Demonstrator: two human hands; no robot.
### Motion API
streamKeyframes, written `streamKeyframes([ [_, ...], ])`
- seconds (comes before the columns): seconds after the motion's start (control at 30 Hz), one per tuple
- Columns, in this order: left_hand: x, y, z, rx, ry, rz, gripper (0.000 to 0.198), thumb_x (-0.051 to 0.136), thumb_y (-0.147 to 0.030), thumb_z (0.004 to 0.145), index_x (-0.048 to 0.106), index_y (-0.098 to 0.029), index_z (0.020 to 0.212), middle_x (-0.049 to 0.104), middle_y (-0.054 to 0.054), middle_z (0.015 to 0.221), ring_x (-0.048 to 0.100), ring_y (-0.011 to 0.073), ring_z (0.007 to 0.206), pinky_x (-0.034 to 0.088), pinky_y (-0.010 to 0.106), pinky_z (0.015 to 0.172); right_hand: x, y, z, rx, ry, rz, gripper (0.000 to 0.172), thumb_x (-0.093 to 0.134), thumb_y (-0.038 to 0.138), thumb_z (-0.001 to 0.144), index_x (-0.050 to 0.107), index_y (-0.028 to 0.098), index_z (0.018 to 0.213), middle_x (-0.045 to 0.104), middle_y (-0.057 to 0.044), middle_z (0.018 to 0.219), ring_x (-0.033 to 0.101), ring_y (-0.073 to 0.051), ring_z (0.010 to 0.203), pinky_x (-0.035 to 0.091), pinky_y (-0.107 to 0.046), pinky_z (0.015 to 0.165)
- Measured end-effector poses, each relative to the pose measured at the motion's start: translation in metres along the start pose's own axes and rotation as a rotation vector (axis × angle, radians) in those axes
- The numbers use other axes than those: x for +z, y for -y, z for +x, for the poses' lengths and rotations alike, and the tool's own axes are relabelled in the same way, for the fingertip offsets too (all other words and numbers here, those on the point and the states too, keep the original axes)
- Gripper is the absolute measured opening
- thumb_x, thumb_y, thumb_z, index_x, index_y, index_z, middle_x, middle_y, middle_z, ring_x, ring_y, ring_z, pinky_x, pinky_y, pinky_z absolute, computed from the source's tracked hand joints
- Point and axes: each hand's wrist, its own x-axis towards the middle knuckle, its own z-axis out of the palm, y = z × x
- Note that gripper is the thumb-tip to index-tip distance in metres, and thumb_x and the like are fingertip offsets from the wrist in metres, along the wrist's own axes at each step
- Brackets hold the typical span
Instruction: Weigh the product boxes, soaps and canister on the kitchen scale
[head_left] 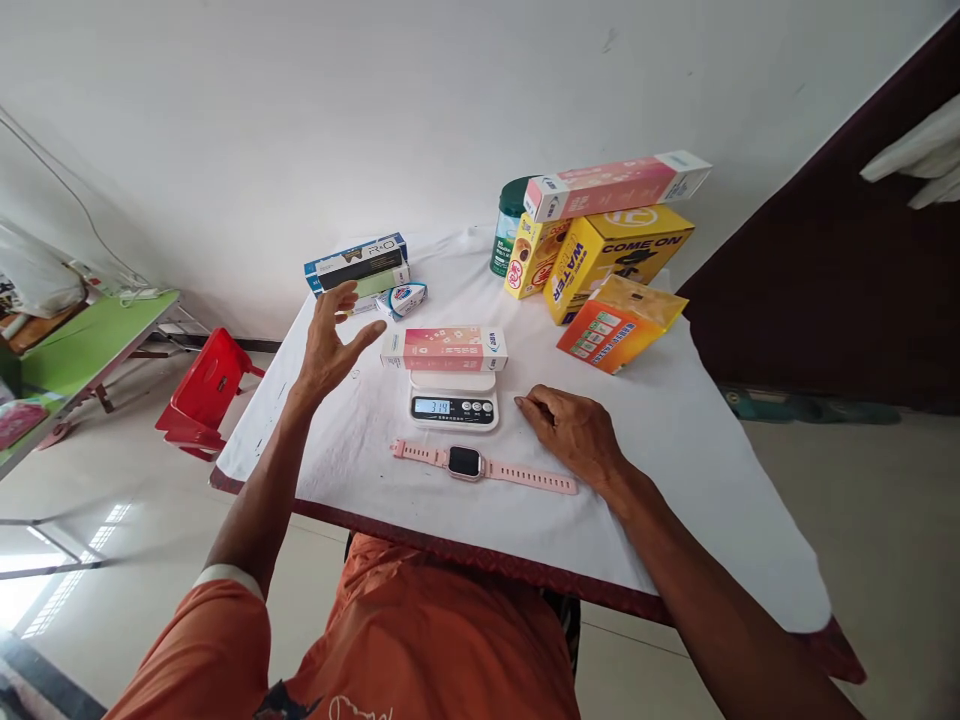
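Observation:
A pink-and-white box (445,349) lies lengthwise across the small white kitchen scale (454,407), whose lit display seems to read 314. My left hand (334,345) hovers just left of that box, thumb and fingers spread, holding nothing. On the cloth to the right of the scale rests my right hand (574,428), fingers curled in and nothing visible in them. A pink smartwatch (465,462) lies strap outstretched in front of the scale. Beyond my left hand are a blue box (358,258), partly covered by a black-and-green box, and a small white-and-blue packet (403,300).
Yellow boxes (622,255), a dark green canister (509,230) and an orange packet (622,325) stand at the back right. Another pink box (616,187) lies on top. The table (697,470) has a white cloth. A red chair (206,390) stands left.

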Motion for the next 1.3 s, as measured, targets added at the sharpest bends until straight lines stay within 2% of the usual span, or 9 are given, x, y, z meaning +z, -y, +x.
streamKeyframes([
  [0.1, 0.016, -0.009, 0.005, 0.100, 0.077, 0.036, 0.073, 0.072, -0.065, 0.087, 0.050, -0.027, 0.145, 0.060, 0.012, 0.139, 0.060, 0.0289, 0.126, 0.051, 0.047, 0.103, 0.000, 0.000, 0.000, -0.004, -0.005, -0.003, 0.045, 0.038, 0.049, 0.104, 0.057, 0.022, 0.072, 0.069, -0.005, 0.069, 0.058, -0.017, 0.060, 0.034, -0.029, 0.061],
  [0.23, 0.048, -0.023, 0.006, 0.234, 0.351, 0.153, 0.073, 0.069, -0.064, 0.090, 0.049, -0.025, 0.148, 0.057, 0.015, 0.142, 0.052, 0.0342, 0.134, 0.044, 0.052, 0.111, 0.001, -0.001, 0.000, -0.004, -0.015, 0.005, 0.045, 0.039, 0.051, 0.104, 0.056, 0.022, 0.073, 0.067, -0.004, 0.067, 0.057, -0.017, 0.058, 0.034, -0.028, 0.059],
  [0.4, 0.078, -0.031, 0.008, 0.232, 0.596, 0.342, 0.058, 0.072, -0.046, 0.092, 0.054, -0.019, 0.140, 0.061, 0.015, 0.128, 0.056, 0.0338, 0.123, 0.043, 0.053, 0.108, 0.000, -0.003, 0.000, -0.039, -0.028, 0.002, 0.048, 0.037, 0.052, 0.105, 0.055, 0.023, 0.071, 0.067, -0.004, 0.066, 0.057, -0.016, 0.057, 0.034, -0.029, 0.059],
  [0.57, 0.064, -0.021, 0.011, 0.169, 0.550, 0.294, 0.044, 0.068, -0.038, 0.095, 0.056, -0.019, 0.133, 0.062, 0.014, 0.126, 0.057, 0.0312, 0.121, 0.047, 0.048, 0.102, 0.001, -0.003, 0.000, -0.052, -0.040, -0.005, 0.051, 0.035, 0.054, 0.106, 0.054, 0.023, 0.071, 0.067, -0.003, 0.065, 0.057, -0.016, 0.056, 0.034, -0.029, 0.059],
  [0.73, 0.003, 0.014, 0.009, 0.020, 0.379, 0.361, 0.046, 0.072, -0.042, 0.092, 0.056, -0.024, 0.132, 0.062, 0.011, 0.128, 0.058, 0.0306, 0.120, 0.047, 0.047, 0.103, 0.002, -0.002, 0.000, -0.045, -0.040, 0.003, 0.048, 0.036, 0.052, 0.106, 0.056, 0.023, 0.073, 0.069, -0.004, 0.067, 0.059, -0.017, 0.058, 0.034, -0.029, 0.059],
  [0.83, -0.029, 0.045, 0.008, -0.125, 0.357, 0.499, 0.047, 0.071, -0.041, 0.091, 0.057, -0.025, 0.133, 0.061, 0.011, 0.130, 0.057, 0.0316, 0.124, 0.045, 0.047, 0.106, 0.001, -0.002, 0.001, -0.032, -0.036, 0.002, 0.048, 0.036, 0.051, 0.106, 0.057, 0.023, 0.073, 0.068, -0.004, 0.066, 0.059, -0.017, 0.058, 0.033, -0.030, 0.059],
  [0.9, -0.038, 0.067, 0.009, -0.217, 0.384, 0.574, 0.047, 0.070, -0.039, 0.091, 0.058, -0.024, 0.134, 0.061, 0.012, 0.130, 0.056, 0.0323, 0.125, 0.044, 0.047, 0.107, 0.001, -0.002, 0.001, -0.031, -0.036, 0.011, 0.048, 0.036, 0.051, 0.105, 0.057, 0.024, 0.073, 0.068, -0.004, 0.067, 0.059, -0.018, 0.058, 0.034, -0.030, 0.059],
  [1.07, -0.021, 0.103, 0.024, -0.279, 0.434, 0.619, 0.047, 0.070, -0.036, 0.090, 0.060, -0.024, 0.134, 0.063, 0.014, 0.131, 0.056, 0.0349, 0.127, 0.043, 0.049, 0.108, 0.001, -0.001, 0.002, -0.030, -0.053, 0.024, 0.048, 0.037, 0.052, 0.105, 0.055, 0.024, 0.071, 0.068, -0.004, 0.065, 0.059, -0.018, 0.056, 0.035, -0.030, 0.058],
  [1.3, 0.005, 0.109, 0.038, -0.269, 0.316, 0.648, 0.054, 0.070, -0.036, 0.091, 0.056, -0.025, 0.142, 0.052, 0.018, 0.146, 0.047, 0.0376, 0.135, 0.040, 0.051, 0.110, 0.001, -0.002, 0.001, -0.019, -0.057, 0.007, 0.046, 0.038, 0.051, 0.106, 0.054, 0.024, 0.072, 0.066, -0.002, 0.065, 0.057, -0.017, 0.055, 0.035, -0.029, 0.056],
])
